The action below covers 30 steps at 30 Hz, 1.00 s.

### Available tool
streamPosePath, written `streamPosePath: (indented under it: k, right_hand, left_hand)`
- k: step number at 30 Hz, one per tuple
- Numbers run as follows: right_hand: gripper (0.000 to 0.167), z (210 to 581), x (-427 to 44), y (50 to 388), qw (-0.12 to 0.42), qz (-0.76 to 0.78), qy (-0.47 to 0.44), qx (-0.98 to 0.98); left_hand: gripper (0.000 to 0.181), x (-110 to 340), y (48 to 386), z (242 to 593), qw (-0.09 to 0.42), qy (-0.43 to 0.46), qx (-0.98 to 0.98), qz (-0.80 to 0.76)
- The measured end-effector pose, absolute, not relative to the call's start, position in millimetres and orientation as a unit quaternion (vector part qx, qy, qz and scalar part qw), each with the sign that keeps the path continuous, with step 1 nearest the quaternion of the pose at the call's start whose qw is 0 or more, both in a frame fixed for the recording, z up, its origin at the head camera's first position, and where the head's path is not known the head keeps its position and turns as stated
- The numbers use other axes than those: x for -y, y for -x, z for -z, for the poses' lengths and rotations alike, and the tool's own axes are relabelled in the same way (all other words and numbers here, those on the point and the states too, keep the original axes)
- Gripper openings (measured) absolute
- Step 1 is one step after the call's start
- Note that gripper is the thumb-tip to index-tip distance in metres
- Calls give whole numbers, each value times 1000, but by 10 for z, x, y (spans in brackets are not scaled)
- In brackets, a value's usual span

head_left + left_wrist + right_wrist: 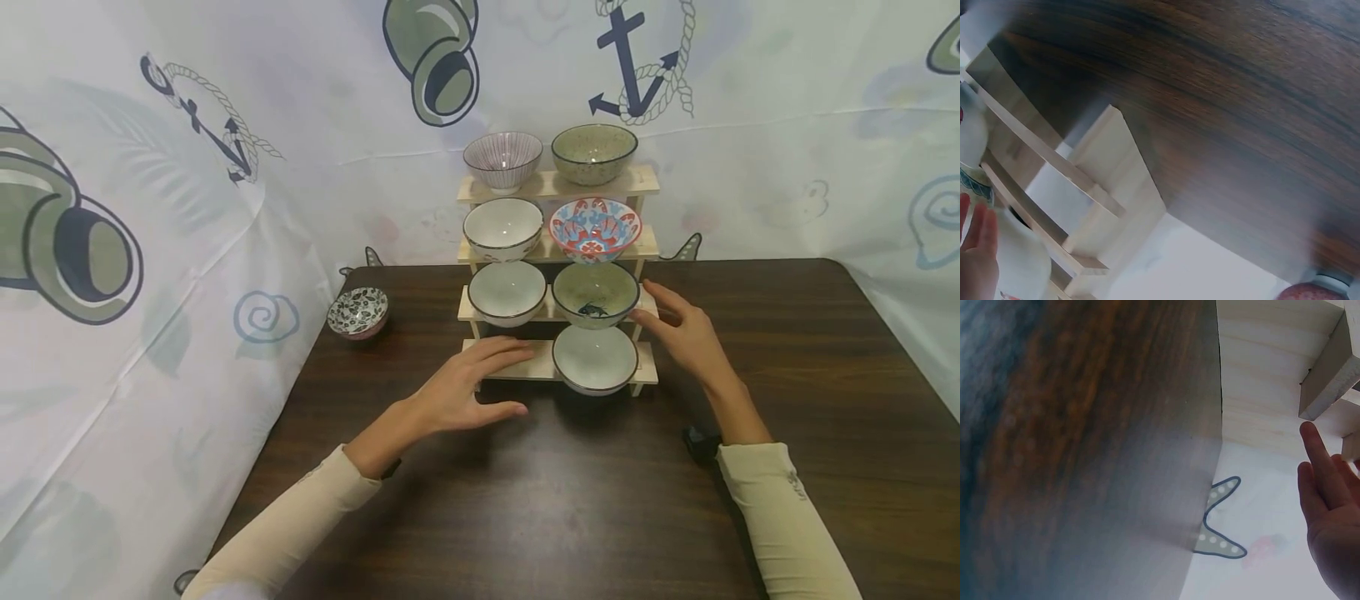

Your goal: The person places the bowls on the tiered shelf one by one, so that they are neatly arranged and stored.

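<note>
My left hand (468, 383) reaches over the left end of the lowest shelf, thumb spread from straight fingers, holding nothing. A white bowl (507, 293) sits on the shelf just above it; another white bowl (595, 360) is on the lowest shelf to its right. On the right side of the wooden tiered stand (517, 364), my right hand (686, 333) has its fingers extended beside a green bowl (595, 292) with a dark figure inside. Whether its thumb touches that bowl, I cannot tell. The right wrist view shows its fingers (1316, 456) near the stand's wooden side.
Upper shelves hold a striped bowl (502, 158), a speckled green bowl (595, 154), a white bowl (502, 227) and a red-and-blue patterned bowl (596, 225). A small black-and-white patterned bowl (358, 312) stands at the dark table's (525, 517) back left. A printed curtain (300, 108) hangs behind.
</note>
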State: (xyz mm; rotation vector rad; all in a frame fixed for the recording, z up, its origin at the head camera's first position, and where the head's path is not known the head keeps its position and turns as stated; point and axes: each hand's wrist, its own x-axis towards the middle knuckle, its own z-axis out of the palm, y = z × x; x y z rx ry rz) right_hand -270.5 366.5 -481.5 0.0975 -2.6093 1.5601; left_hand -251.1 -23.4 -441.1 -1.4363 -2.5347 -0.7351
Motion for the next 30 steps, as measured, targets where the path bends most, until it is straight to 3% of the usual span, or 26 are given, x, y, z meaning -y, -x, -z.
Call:
streamPosePath:
  k: [9, 30]
  right_hand:
    - [73, 4817, -3666, 2714, 45, -511, -27, 858]
    - [71, 4804, -3658, 2700, 45, -510, -26, 859]
  left_hand:
    - [69, 384, 2533, 4424, 57, 452, 852, 257]
    - [63, 768, 2552, 4319, 124, 409, 868, 252]
